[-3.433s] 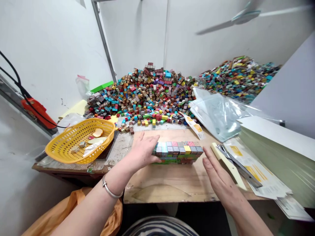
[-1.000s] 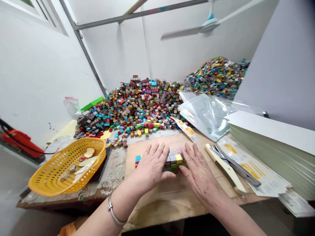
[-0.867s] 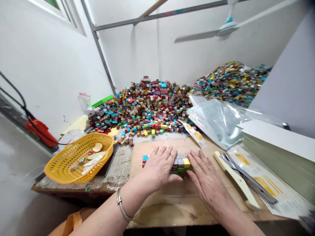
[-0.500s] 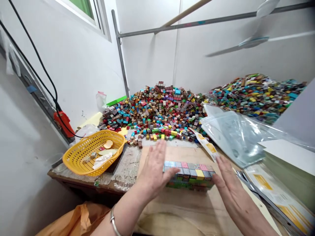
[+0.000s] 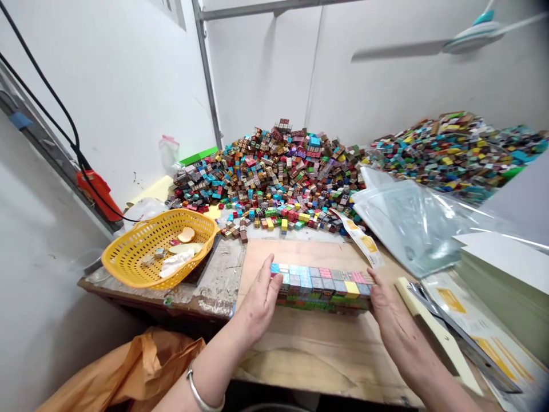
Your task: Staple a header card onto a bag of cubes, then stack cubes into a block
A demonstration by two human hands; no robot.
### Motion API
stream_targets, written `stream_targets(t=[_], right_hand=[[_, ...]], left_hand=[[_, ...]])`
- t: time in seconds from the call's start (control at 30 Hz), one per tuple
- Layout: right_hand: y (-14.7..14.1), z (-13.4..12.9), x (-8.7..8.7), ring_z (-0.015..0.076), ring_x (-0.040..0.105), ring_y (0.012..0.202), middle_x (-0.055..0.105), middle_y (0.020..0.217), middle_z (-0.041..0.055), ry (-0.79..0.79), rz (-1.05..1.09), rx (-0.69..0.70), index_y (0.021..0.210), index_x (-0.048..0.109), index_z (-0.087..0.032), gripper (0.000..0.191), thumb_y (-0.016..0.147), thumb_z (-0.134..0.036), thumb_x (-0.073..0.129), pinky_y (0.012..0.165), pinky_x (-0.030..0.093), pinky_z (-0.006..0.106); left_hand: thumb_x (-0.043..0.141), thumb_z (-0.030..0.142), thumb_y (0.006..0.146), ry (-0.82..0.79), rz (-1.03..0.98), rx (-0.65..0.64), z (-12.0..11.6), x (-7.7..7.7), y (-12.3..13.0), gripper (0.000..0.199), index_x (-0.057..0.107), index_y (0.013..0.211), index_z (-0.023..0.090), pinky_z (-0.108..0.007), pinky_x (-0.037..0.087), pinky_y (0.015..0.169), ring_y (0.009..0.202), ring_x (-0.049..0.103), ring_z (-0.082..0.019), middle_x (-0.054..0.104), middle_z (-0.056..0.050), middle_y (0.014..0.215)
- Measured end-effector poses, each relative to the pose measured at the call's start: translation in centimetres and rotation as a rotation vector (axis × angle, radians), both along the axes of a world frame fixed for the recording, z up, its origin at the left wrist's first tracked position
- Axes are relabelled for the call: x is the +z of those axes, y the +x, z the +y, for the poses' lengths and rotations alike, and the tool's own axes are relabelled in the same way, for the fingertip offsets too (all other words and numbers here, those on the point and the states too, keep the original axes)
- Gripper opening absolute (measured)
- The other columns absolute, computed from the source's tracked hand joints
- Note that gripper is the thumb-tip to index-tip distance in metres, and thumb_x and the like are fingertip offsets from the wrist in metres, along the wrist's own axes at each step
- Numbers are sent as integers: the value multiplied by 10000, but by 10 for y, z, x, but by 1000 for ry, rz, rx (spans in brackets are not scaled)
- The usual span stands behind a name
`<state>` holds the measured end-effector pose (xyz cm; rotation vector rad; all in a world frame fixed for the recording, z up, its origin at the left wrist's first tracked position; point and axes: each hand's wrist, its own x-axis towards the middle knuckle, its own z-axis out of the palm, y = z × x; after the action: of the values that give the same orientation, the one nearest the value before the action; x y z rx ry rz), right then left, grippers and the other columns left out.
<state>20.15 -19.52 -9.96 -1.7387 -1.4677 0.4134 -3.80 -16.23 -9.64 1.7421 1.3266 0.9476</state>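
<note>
A long block of small coloured cubes (image 5: 321,289), with blue, grey, pink and yellow tops, rests on a pale wooden board (image 5: 317,349). My left hand (image 5: 259,300) presses against its left end, palm inward. At the right end my right hand (image 5: 388,309) touches it with fingertips and thumb. Together the two hands grip the block from its ends. A silver bracelet circles my left wrist. Behind the board lies a large heap of small coloured cubes (image 5: 278,177).
A yellow basket (image 5: 128,252) with scraps stands at the left. Clear plastic sheets (image 5: 412,229), a printed strip (image 5: 362,243) and a cream-handled metal tool (image 5: 441,337) lie at the right. Another colourful heap (image 5: 450,151) is at the back right. An orange bag (image 5: 128,372) hangs low left.
My left hand has moved left off the block's top to its left end, uncovering more cubes. My right hand now touches the right end. The view has tilted down.
</note>
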Motion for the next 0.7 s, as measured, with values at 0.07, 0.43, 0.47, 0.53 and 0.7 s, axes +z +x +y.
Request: stream_targets(t=[0.07, 0.43, 0.47, 0.53, 0.7], right_hand=[[-5, 0, 2, 207, 327, 1286, 376, 1405, 50, -65, 40, -24, 1371, 315, -202, 603, 882, -543, 226, 1066, 246, 374], [30, 24, 32, 269, 270, 1308, 275, 1453, 7, -58, -209, 27, 1413, 220, -245, 644, 857, -569, 220, 1086, 193, 458], [27, 36, 42, 265, 274, 1307, 286, 1448, 9, -55, -270, 64, 1409, 230, -251, 635, 858, -567, 221, 1088, 200, 451], [14, 66, 58, 279, 287, 1301, 309, 1439, 40, -48, -412, 177, 1392, 272, -225, 648, 849, -577, 250, 1075, 234, 465], [-38, 170, 61, 265, 306, 1293, 384, 1390, 115, -135, -749, 501, 1348, 354, -174, 583, 877, -514, 301, 1046, 285, 417]], left_hand=[[281, 429, 913, 25, 15, 1, 0, 0, 1, 588, 222, 1384, 80, -377, 194, 1099, 1337, 215, -190, 263, -133, 1447], [347, 411, 906, 91, -90, 158, -5, -24, -27, 584, 170, 1412, 179, -439, 211, 1092, 1335, 228, -224, 222, -99, 1469], [339, 395, 912, 103, -109, 204, -6, -31, -35, 549, 203, 1401, 186, -440, 256, 1074, 1310, 292, -226, 275, -107, 1448], [342, 375, 913, 129, -83, 320, -8, -48, -53, 479, 304, 1355, 193, -446, 318, 1037, 1249, 391, -228, 393, -115, 1380], [387, 335, 901, 289, 158, 479, -14, -87, -83, 329, 501, 1169, 182, -437, 448, 905, 1059, 547, -234, 600, -107, 1134]])
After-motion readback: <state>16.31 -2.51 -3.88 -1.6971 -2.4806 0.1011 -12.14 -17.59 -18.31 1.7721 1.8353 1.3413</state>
